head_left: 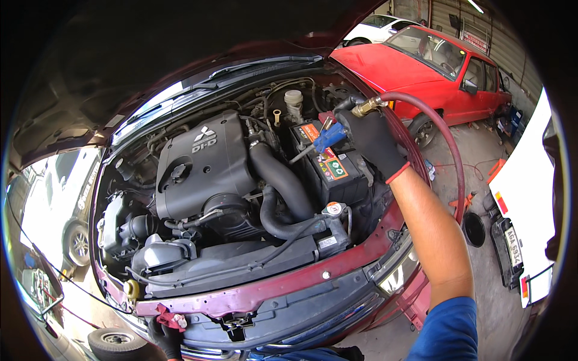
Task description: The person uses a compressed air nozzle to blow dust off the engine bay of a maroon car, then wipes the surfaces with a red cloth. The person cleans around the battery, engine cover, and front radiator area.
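My right hand (376, 141), in a black glove with a red cuff, is closed around an air blow gun (330, 138). Its blue body shows beyond the fingers, and a thin nozzle points left toward the engine. A brass coupling (366, 107) joins it to a thick red hose (448, 129). Below the hand sits the black battery (343, 180) with an orange label. My left hand (165, 338), also gloved in black, grips a red rag (171, 319) at the front edge of the engine bay. Its fingers are partly hidden.
A black engine cover (205, 162) fills the middle of the bay, beside a thick intake pipe (280, 177). The raised hood (180, 36) hangs overhead. A red car (421, 66) stands at the far right, a white vehicle (524, 198) nearer. A loose wheel (117, 343) lies lower left.
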Motion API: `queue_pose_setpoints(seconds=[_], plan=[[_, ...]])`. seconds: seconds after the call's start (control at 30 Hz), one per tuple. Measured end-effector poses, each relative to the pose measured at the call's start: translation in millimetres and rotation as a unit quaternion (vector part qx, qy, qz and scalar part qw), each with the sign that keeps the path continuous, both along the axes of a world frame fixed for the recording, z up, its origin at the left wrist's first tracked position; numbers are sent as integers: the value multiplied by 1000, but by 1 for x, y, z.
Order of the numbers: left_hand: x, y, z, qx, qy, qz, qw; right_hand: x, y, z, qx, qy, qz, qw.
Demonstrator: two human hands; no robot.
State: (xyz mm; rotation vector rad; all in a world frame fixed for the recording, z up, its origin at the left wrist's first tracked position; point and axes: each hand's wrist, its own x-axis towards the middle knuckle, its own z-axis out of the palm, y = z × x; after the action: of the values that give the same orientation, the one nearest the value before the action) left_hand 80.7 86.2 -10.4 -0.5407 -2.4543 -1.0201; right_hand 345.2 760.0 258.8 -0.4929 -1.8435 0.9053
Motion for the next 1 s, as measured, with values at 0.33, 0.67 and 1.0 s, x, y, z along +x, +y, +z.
queue_pose_setpoints(seconds=[0.33,0.67,1.0], plan=[[-10,-10,-12,17,-38,1,999,-8,15,7,32,80,-30,996],[8,0,9,13,-52,-8,999,-16,22,8,-75,117,39,990],[12,8,11,12,-21,-10,1000,-34,97,22,-176,220,-104,954]])
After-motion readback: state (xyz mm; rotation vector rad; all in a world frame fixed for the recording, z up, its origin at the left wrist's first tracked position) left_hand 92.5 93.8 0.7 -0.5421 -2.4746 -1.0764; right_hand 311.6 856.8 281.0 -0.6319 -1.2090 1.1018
